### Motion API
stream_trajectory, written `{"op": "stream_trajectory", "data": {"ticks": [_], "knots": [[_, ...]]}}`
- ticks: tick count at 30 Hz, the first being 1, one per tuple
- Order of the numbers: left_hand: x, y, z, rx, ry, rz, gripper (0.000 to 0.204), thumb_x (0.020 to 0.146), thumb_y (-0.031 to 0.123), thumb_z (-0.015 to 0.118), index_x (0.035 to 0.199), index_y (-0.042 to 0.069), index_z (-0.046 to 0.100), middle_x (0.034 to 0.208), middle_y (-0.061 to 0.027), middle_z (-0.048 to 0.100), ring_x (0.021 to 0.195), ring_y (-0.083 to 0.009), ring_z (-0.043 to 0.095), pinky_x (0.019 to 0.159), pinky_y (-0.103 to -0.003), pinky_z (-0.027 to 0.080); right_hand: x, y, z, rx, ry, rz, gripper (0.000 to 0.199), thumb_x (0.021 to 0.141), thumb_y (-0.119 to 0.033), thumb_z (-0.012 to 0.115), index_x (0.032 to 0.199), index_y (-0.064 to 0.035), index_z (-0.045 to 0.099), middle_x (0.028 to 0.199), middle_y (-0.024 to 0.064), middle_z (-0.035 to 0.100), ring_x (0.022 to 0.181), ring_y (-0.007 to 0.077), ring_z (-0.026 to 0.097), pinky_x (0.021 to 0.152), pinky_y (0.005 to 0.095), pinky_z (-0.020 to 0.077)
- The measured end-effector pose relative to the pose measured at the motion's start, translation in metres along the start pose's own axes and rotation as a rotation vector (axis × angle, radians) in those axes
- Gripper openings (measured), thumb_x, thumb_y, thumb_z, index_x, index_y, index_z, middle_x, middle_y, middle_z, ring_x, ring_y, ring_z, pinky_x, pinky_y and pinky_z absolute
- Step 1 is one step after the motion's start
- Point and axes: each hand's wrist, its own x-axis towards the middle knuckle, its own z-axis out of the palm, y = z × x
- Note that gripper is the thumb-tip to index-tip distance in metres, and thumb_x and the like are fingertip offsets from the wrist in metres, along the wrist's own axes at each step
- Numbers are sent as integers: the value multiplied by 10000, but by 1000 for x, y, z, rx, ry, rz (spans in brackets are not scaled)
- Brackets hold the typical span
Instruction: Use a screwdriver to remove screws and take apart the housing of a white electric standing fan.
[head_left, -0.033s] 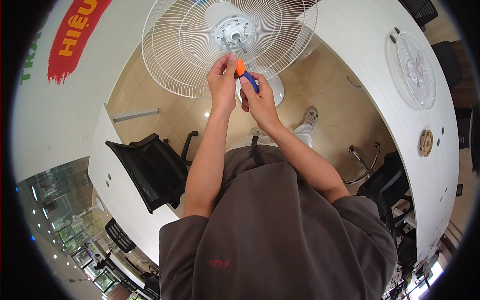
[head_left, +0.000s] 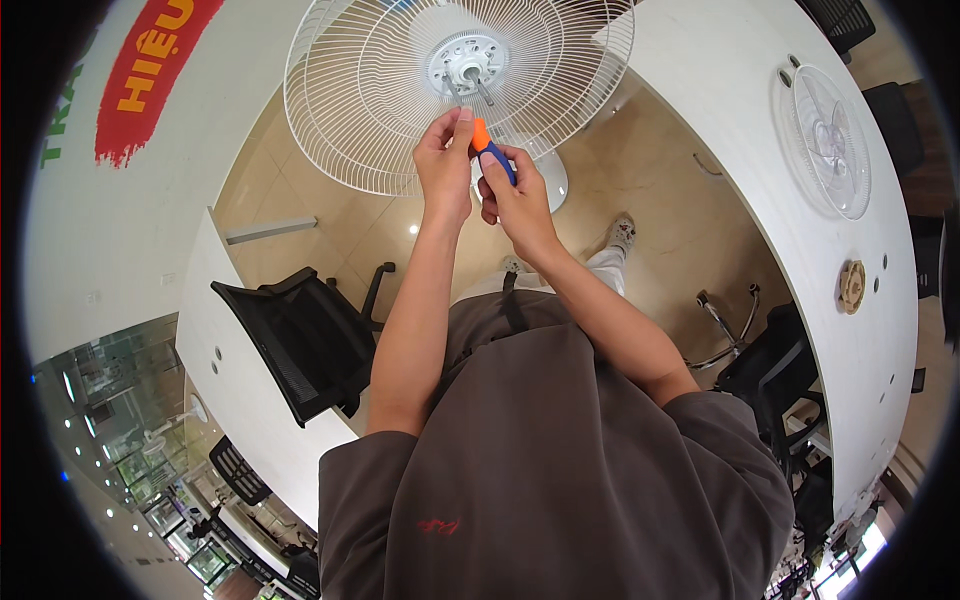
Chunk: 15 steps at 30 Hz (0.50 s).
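Left hand (head_left: 446,163) beside right hand (head_left: 520,194), both apparently curled

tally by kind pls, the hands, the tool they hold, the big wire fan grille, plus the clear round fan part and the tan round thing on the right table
Hands: 2 (left hand, right hand)
Blue-and-orange tool: 1
White wire fan grille: 1
Clear round fan part: 1
Tan round thing: 1
Total: 6

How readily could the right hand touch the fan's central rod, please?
Probably not freely: the right hand holds the orange-and-blue tool, though the central rod stands close ahead and looks uncovered.
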Motion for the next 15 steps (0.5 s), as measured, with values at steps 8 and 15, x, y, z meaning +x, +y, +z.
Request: {"op": "stream_trajectory", "data": {"ticks": [8,15], "knots": [[-4,8,0,130,42,15,376,896,202,670,1115,-96,601,938,-99,627,753,-110,566,649,-244,469,1,-10,9,260,-69,181,353,946,-302,568,1127,-29,436,674,13,477,470,58,377,418,236,309],[2,7,-7,1,4,-18,300,903,156,652,1058,-100,636,873,-89,647,761,-112,581,657,-254,480,5,-1,20,-439,132,-238,366,931,-284,594,1051,35,462,748,103,592,532,134,515,504,279,421]]}}
